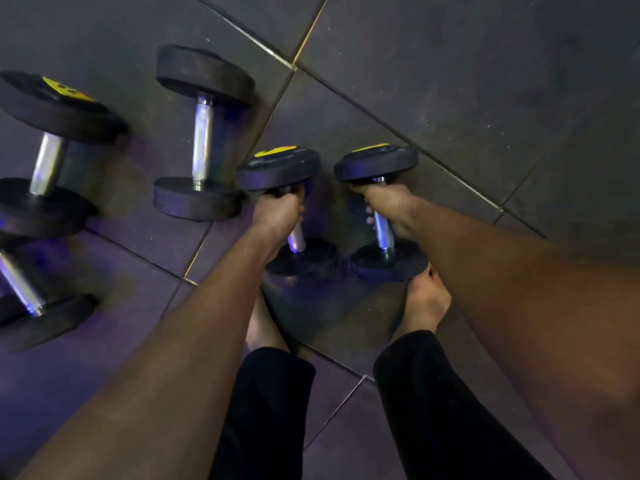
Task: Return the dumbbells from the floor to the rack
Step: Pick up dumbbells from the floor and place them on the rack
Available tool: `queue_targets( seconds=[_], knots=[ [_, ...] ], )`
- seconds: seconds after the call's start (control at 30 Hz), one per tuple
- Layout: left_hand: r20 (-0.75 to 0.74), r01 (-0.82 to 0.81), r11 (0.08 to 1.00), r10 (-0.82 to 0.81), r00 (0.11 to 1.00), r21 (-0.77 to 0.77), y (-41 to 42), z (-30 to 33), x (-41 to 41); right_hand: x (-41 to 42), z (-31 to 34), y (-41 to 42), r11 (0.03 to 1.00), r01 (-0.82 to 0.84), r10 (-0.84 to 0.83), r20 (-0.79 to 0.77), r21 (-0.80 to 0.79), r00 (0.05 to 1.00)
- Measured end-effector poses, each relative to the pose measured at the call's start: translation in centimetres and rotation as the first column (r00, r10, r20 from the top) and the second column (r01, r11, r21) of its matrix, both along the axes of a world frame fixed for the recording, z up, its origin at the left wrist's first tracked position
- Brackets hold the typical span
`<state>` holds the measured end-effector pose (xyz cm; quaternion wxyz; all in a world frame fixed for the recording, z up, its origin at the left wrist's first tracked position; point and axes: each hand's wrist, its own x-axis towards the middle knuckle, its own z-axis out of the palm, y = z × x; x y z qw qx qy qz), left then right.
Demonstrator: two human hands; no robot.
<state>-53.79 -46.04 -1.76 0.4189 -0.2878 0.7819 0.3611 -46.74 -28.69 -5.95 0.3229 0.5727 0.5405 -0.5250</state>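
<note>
Two small black dumbbells with yellow end labels are in the middle of the head view. My left hand (277,213) grips the chrome handle of the left small dumbbell (278,166). My right hand (389,206) grips the handle of the right small dumbbell (375,162). Both stand nearly upright, their lower heads close to my bare feet. Whether they touch the floor I cannot tell. No rack is in view.
Three larger black dumbbells lie on the dark tiled floor (450,81) to the left: one (202,133) just left of my left hand, one with a yellow label (48,150) at the far left, one (27,296) at the lower left edge. My bare right foot (427,303) stands below the right dumbbell.
</note>
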Motion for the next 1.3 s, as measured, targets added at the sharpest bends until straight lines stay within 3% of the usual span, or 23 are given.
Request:
queue_targets(
  seconds=[0.1,0.17,0.27,0.57,0.7,0.77,0.97,1.2,1.3],
  knots=[
    [0.023,0.080,0.996,-0.080,0.997,-0.042,-0.6,1.0,0.7,0.0,0.4,0.1,0.998,-0.016,0.016,0.002,0.057,1.000],
    [0.054,0.226,0.973,-0.223,0.973,-0.053,-0.8,2.7,1.5,0.0,1.2,0.1,0.997,-0.025,0.028,-0.032,0.077,0.999],
    [0.007,0.320,0.943,-0.321,0.947,-0.092,-1.0,4.0,2.7,0.4,3.1,0.1,0.994,-0.044,0.053,-0.086,0.102,0.995],
    [0.045,0.225,0.971,-0.222,0.974,-0.077,-1.2,9.6,3.5,1.5,7.6,0.1,0.990,0.008,0.006,-0.100,0.144,0.995],
    [0.127,0.079,0.979,-0.056,0.990,-0.186,-7.7,1.8,5.7,1.9,10.7,0.2,0.987,-0.015,0.037,-0.135,0.162,0.990],
    [0.136,0.026,0.983,-0.001,0.991,-0.182,-9.1,1.3,6.1,1.9,12.8,0.3,0.987,-0.022,0.052,-0.182,0.161,0.982],
    [-0.024,0.070,0.993,-0.073,0.997,-0.098,-1.8,21.9,4.1,2.0,24.0,0.1,0.985,-0.092,0.133,-0.305,0.145,0.943],
    [-0.119,0.063,0.994,-0.073,0.990,-0.087,-3.6,40.8,5.1,1.3,42.8,-1.3,0.993,-0.073,0.107,-0.472,0.091,0.875],
    [-0.217,0.156,0.986,-0.164,0.962,-0.053,-5.2,50.6,5.9,1.4,52.8,-2.5,0.985,-0.137,0.171,-0.517,0.105,0.839]
  ],
)
